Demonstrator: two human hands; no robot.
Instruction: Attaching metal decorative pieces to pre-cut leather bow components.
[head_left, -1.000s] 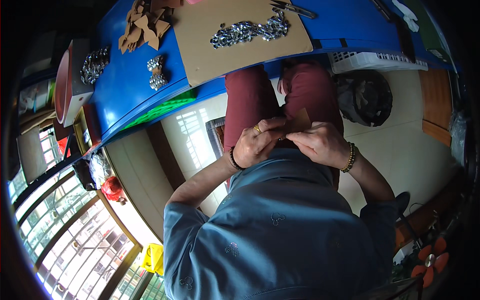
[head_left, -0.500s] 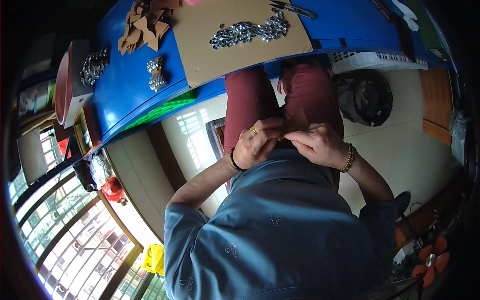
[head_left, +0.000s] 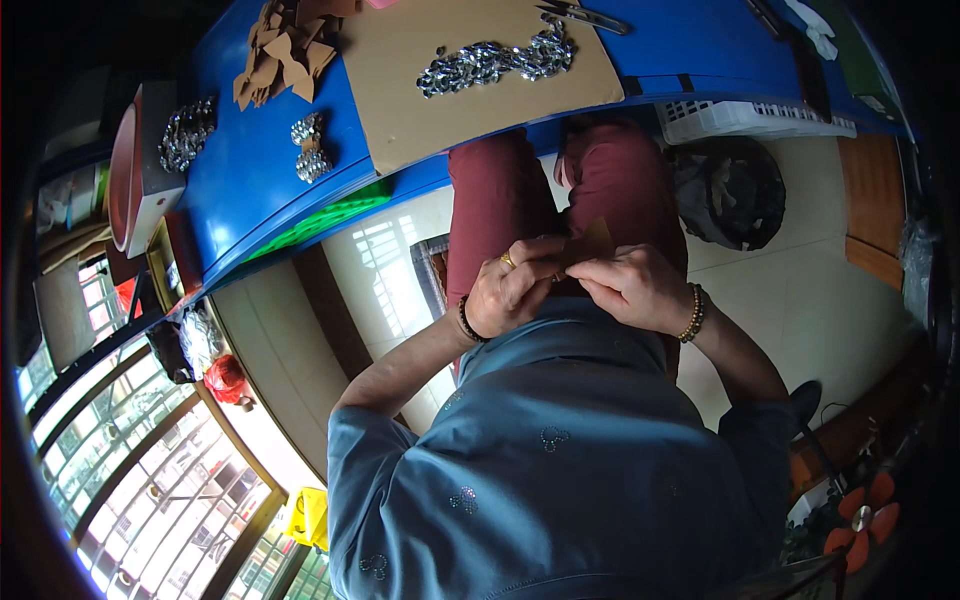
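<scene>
Over my lap, both hands meet around a small brown piece of card [head_left: 595, 240], whose pointed upper part sticks up between them. My left hand [head_left: 510, 290], with a ring on one finger, is closed on its left side. From the right, my right hand [head_left: 640, 288] pinches it between thumb and fingers. The fingers hide the lower part of the card, and I cannot make out whether anything else is held with it. On a cardboard sheet [head_left: 400, 120] ahead lies a heap of silver gem chain [head_left: 490, 66].
The blue table [head_left: 225, 190] carries a pile of brown card pieces [head_left: 285, 60], a card wound with silver chain [head_left: 311, 147], another silver bundle [head_left: 187, 135] and thread snips [head_left: 585, 17]. A white plastic basket [head_left: 740, 120] and a black bag [head_left: 728, 195] are at right.
Almost nothing differs. Both hands keep the same hold on the brown card, with only a very slight shift of the fingers.
</scene>
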